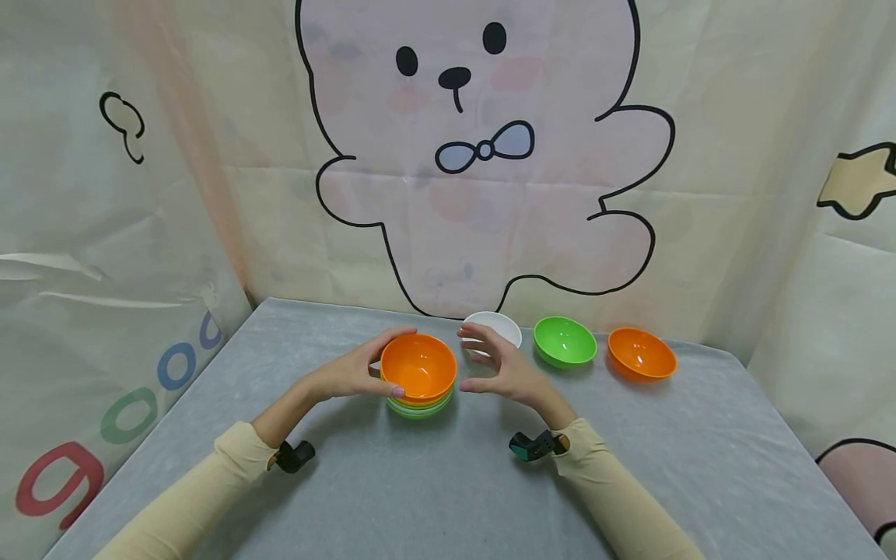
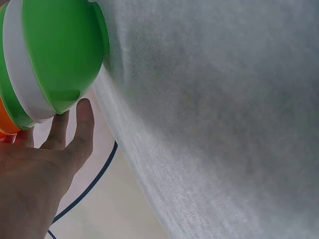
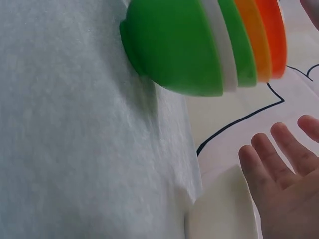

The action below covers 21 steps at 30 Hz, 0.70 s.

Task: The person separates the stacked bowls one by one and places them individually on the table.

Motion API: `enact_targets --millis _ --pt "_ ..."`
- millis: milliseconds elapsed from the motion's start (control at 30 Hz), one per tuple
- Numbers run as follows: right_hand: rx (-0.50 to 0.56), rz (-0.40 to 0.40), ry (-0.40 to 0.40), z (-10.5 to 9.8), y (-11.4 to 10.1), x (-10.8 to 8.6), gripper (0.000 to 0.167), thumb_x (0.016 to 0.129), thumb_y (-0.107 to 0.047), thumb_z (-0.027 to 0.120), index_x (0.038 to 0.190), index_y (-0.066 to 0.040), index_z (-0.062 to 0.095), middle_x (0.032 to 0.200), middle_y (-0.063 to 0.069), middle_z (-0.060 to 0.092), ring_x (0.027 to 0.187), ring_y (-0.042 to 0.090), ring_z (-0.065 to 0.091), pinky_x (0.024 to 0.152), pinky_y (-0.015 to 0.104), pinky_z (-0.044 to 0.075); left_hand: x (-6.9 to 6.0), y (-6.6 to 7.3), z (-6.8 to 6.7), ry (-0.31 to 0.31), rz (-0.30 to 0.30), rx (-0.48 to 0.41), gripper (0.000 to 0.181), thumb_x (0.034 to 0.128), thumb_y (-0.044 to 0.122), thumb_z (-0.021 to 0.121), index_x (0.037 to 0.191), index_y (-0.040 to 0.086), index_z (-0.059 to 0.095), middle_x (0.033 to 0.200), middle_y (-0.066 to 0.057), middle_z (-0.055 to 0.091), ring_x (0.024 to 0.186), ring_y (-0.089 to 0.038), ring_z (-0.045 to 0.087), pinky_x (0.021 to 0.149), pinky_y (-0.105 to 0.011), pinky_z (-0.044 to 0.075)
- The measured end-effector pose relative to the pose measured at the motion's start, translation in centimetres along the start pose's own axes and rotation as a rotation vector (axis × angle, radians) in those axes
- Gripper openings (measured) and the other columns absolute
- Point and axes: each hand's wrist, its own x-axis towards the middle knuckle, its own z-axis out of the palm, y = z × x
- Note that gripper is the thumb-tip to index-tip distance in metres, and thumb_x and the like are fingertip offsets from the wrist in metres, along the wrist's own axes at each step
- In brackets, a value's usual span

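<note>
A stack of nested bowls (image 1: 418,369) stands on the grey cloth, an orange bowl on top. The right wrist view shows its layers: a green bowl (image 3: 174,47) lowest, then white, green and two orange ones. My left hand (image 1: 357,369) holds the stack from the left, thumb at the near rim and fingers round the far side; in the left wrist view, fingertips of the left hand (image 2: 47,159) touch the bowls' sides. To the stack's right, my right hand (image 1: 511,373) is held apart from it, fingers spread and holding nothing; a white bowl (image 1: 500,323) sits behind that hand.
A green bowl (image 1: 564,342) and an orange bowl (image 1: 641,355) stand in a row to the right of the white one, near the far edge of the cloth-covered table (image 1: 420,490). A curtain (image 1: 490,233) with a cartoon drawing hangs behind.
</note>
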Motion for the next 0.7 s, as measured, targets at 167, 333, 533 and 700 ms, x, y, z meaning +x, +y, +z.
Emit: enact_targets --millis 167,333,533,700 --pt "-0.023 0.009 -0.045 0.7 0.0 0.3 0.099 0.079 -0.024 0.091 0.157 -0.008 0.032 0.153 0.015 0.042 0.138 0.043 0.040 0.109 0.053 0.037 0.0 -0.1 0.0 0.002 0.002 0.002 0.092 0.0855 0.027 0.083 0.160 0.017 0.029 0.152 -0.006 0.041 0.131 -0.029 0.045 0.099 -0.052 0.048" --pt "-0.030 0.039 -0.081 1.6 0.0 0.8 0.102 0.080 -0.030 0.090 0.158 -0.008 0.029 0.155 0.016 0.038 0.140 0.036 0.040 0.110 0.051 0.036 0.0 -0.1 0.0 0.001 0.013 0.003 0.091 0.0860 0.025 0.082 0.159 0.018 0.029 0.152 -0.006 0.041 0.131 -0.029 0.046 0.099 -0.051 0.049" --pt "-0.070 0.093 -0.109 2.5 0.1 1.4 0.107 0.077 -0.042 0.090 0.160 -0.014 0.027 0.158 0.006 0.036 0.141 0.025 0.039 0.111 0.043 0.037 0.0 0.0 0.0 -0.003 0.014 -0.005 0.090 0.0876 0.016 0.080 0.160 0.013 0.026 0.152 -0.007 0.040 0.131 -0.029 0.046 0.099 -0.049 0.049" --pt "-0.088 0.102 -0.112 3.1 0.0 1.9 0.110 0.076 -0.043 0.091 0.160 -0.015 0.026 0.160 0.006 0.033 0.141 0.024 0.039 0.111 0.045 0.037 -0.1 0.1 0.1 -0.005 0.010 -0.014 0.091 0.0880 0.012 0.079 0.161 0.012 0.025 0.153 -0.007 0.040 0.132 -0.028 0.045 0.099 -0.049 0.049"
